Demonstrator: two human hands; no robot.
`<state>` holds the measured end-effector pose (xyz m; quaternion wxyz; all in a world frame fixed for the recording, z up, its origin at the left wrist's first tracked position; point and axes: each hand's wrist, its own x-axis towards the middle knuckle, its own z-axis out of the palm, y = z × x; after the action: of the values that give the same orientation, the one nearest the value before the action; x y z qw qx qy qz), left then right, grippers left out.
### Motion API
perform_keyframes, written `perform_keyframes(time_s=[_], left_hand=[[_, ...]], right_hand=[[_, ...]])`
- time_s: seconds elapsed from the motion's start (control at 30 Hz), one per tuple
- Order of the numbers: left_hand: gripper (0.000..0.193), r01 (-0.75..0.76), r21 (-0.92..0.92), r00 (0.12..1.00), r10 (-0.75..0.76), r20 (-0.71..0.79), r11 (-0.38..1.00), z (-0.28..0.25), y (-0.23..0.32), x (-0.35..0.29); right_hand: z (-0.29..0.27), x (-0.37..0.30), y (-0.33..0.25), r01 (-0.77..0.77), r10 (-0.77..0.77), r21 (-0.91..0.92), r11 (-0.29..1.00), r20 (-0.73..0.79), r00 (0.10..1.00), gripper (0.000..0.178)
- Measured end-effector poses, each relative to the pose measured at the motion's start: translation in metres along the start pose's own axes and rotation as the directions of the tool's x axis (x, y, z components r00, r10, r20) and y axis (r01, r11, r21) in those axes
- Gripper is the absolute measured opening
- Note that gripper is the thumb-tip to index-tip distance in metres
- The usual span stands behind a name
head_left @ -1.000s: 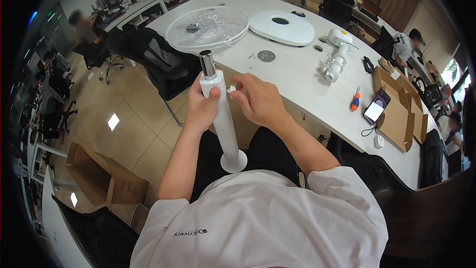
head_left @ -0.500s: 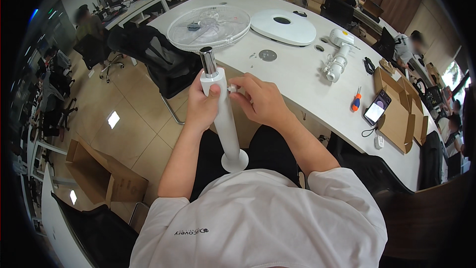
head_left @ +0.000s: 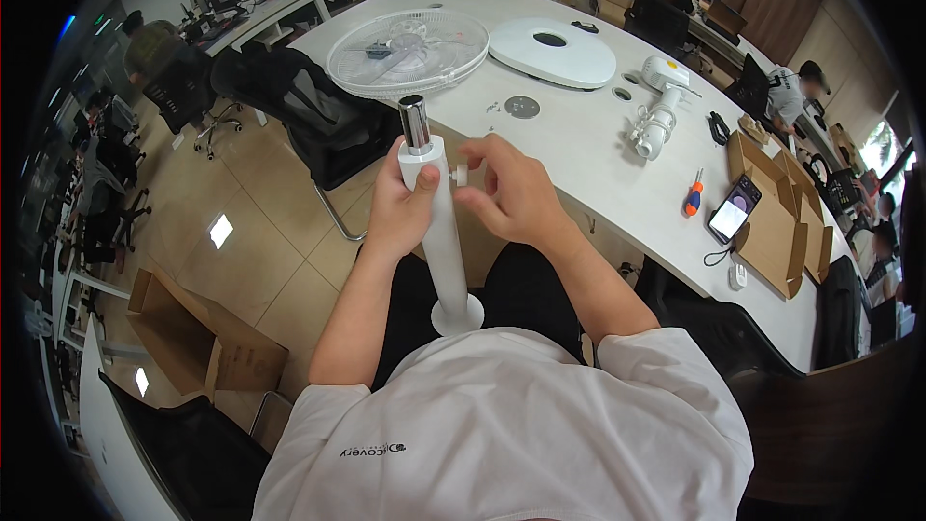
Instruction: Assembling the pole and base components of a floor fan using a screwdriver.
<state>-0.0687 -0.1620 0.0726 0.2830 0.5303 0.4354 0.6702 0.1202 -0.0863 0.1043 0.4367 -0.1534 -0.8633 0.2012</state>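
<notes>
The left hand was wrapped closed around the upper part of a smooth white plastic pole, a long round tube that widened into a flared circular foot resting over the person's lap, in front of the near edge of the surface. A shiny chrome metal tube stuck up from the pole's top. The right hand was curled, its fingertips pinched shut on a small white round knob that sat against the side of the pole just below the chrome section.

The surface was a broad, matte white table with a curved edge. Near its far left edge lay a round white wire fan grille, with thin spokes radiating from its hub. Beside it, further right, lay a glossy white plastic disc-shaped base with a dark hole in the middle. A small grey round cap lay between the grille and the person's hands. Toward the right stood a bulky white plastic motor housing with a ribbed neck. Nearer the right edge were a screwdriver with an orange and blue handle, a dark smartphone with a lit screen, and an opened flat brown cardboard box. Another brown cardboard box sat on the beige tiled floor to the left.
</notes>
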Motion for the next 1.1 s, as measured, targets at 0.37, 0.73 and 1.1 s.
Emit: perform_keyframes(time_s=[0.37,0.73,1.1], left_hand=[[0.068,0.008,0.019,1.0,-0.008,-0.012,1.0,-0.002,-0.003,0.0],[0.058,-0.002,-0.025,1.0,0.002,0.023,1.0,-0.002,-0.01,-0.001],[0.044,0.009,-0.003,0.999,-0.01,-0.046,1.0,0.002,0.007,-0.007]], right_hand=[[0.007,0.001,0.008,0.037,-0.032,-0.12,0.992,0.039,0.999,0.03],[0.013,0.001,0.018,0.108,-0.106,-0.042,0.993,0.052,0.993,0.022],[0.015,0.002,-0.001,0.012,-0.01,-0.075,0.997,0.038,0.999,0.023]])
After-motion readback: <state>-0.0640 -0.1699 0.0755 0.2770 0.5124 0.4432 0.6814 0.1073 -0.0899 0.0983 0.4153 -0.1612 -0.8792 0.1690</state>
